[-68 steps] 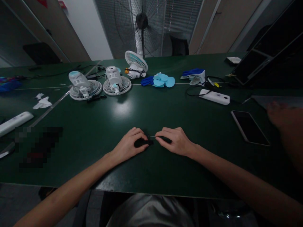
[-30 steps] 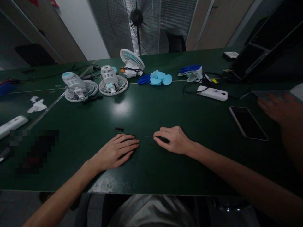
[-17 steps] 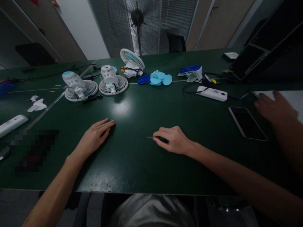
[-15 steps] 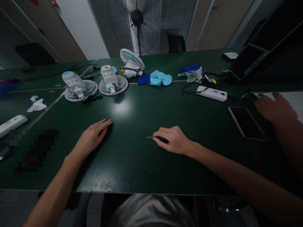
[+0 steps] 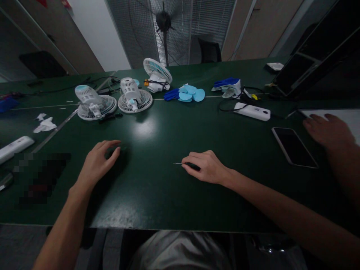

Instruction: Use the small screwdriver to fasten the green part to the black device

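Observation:
My left hand (image 5: 99, 159) is over the left part of the green table (image 5: 152, 195), palm down, its thumb and fingertips apart. No object shows between those fingers, though the space under the palm is hidden. To the right, my right hand (image 5: 206, 167) rests on the tabletop, fingers closed around a small screwdriver (image 5: 193, 165). The screwdriver has a dark handle and a thin metal shaft that points left, apart from my left hand.
White fans (image 5: 135, 97) lie toward the back left, beside light blue fan blades (image 5: 191, 93) and blue gloves (image 5: 227, 83). A white power bank-like case (image 5: 252, 111) and a phone (image 5: 294, 147) lie at right. Another person's hand (image 5: 329, 129) rests on white paper (image 5: 351, 118).
My left hand has let go of a small black part, passed over it and moved left, its fingers now curled apart. That part no longer shows. My right hand keeps its place with the screwdriver.

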The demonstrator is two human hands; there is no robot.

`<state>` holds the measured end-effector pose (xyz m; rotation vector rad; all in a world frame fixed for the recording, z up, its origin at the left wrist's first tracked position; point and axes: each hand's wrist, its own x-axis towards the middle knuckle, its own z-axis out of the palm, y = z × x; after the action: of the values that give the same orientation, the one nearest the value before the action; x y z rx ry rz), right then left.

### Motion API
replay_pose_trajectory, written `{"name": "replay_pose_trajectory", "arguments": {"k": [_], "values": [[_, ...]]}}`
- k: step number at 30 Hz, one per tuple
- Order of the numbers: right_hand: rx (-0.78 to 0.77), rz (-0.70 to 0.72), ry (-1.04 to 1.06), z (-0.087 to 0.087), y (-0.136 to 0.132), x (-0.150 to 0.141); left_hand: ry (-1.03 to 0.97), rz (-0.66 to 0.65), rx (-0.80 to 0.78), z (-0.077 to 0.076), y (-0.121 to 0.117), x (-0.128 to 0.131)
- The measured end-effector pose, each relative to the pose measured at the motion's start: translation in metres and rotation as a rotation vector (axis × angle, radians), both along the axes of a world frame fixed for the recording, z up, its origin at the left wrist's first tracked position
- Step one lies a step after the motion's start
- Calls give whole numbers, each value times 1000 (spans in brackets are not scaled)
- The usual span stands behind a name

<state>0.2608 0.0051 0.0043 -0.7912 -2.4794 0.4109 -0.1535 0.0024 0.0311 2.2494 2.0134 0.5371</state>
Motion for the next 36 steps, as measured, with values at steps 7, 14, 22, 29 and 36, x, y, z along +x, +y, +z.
{"name": "replay_pose_trajectory", "arguments": {"k": [7,14,22,29,36], "values": [[-7,1,2,0,1,0,-1,-68,-162,-1,-1,-26],[-22,8,3,1,1,0,15,114,-108,-13,4,-32],[-20,0,-18,0,1,0,-2,245,-128,-8,1,-27],[13,-6,-20,1,0,0,-9,179,-82,-9,0,-21],[-9,12,-9,1,0,-1,138,-29,27,-15,3,-4]]}}
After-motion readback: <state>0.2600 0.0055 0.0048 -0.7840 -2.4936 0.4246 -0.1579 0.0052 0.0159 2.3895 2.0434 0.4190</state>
